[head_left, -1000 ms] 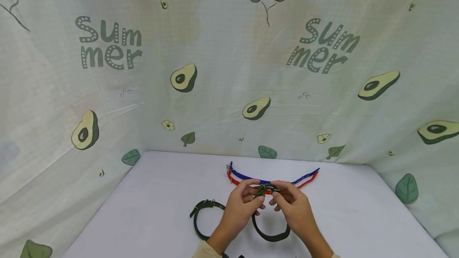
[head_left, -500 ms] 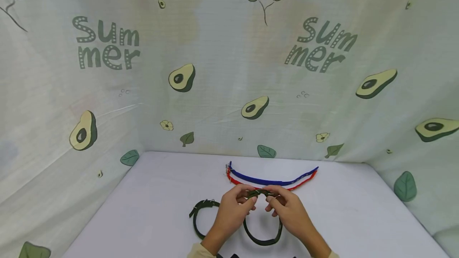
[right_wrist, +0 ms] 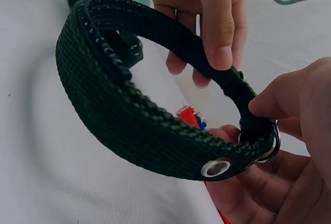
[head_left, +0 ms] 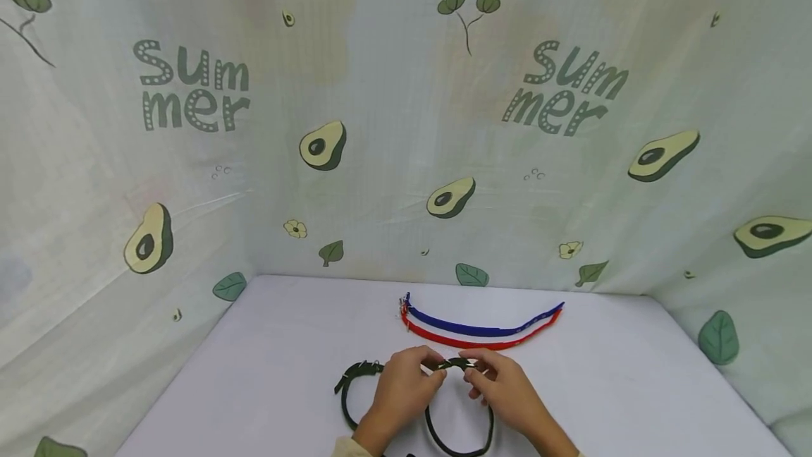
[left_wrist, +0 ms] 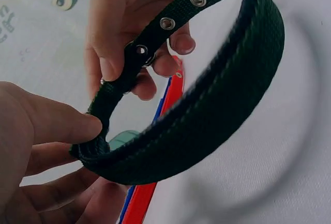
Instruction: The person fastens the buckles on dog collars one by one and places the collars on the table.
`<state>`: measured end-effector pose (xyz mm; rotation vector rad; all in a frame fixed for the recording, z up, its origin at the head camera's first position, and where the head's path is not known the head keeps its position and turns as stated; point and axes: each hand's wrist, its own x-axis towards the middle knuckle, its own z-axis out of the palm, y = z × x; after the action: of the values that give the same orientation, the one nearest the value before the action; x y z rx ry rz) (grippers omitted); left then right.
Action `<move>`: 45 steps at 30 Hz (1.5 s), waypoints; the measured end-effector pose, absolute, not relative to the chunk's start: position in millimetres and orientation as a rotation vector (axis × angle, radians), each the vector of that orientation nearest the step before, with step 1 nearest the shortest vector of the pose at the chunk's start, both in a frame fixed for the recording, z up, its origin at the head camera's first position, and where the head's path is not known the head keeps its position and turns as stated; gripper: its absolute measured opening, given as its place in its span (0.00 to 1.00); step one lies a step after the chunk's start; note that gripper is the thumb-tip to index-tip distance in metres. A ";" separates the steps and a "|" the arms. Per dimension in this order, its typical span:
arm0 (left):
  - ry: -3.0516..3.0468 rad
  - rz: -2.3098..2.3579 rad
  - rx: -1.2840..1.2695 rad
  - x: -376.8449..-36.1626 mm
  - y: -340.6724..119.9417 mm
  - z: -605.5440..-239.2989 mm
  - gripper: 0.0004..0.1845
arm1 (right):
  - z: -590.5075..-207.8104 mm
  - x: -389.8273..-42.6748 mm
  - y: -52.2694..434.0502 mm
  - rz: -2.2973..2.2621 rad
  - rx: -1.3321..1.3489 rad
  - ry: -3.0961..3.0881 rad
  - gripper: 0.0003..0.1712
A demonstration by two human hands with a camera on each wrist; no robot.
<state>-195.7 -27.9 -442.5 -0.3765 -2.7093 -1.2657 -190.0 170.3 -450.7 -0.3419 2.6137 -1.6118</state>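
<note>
Since the earlier frames both hands have come lower and nearer in the head view, bringing the looped collar down with them, so the two straps behind now show in full.

The white table [head_left: 266,344] fills the bottom of the frame, with the avocado-print cloth [head_left: 190,161] rising behind it. At lower centre the dark green collar [head_left: 458,415] is held as a closed loop. The left hand [head_left: 398,390] pinches its top from the left, and the right hand [head_left: 501,390] pinches it from the right, at the metal ring [right_wrist: 269,144]. Judging by the wrist views, the strap end is already through the ring and the loop is formed; whether it is fully fastened cannot be told.

A second green collar [head_left: 350,390] lies at lower left. The blue strap [head_left: 482,326] and red strap [head_left: 466,340] lie flat and untouched just beyond the hands.
</note>
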 end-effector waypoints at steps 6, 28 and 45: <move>-2.716 -1.133 -0.423 -197.5 -30.7 -444.0 0.06 | -451.2 -189.6 174.7 -1.549 -0.339 2.641 0.21; -2.930 -0.679 -0.445 -199.9 -39.2 -451.3 0.06 | -468.6 -188.4 167.5 -1.300 -0.450 2.774 0.16; -3.038 -0.631 -0.363 -202.8 -45.2 -451.0 0.07 | -473.1 -188.4 161.5 -1.338 -0.467 2.793 0.11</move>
<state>-202.8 -45.2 -451.0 -0.3632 -3.0378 -0.6307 -188.4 161.5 -473.1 -0.4667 2.7927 -1.3378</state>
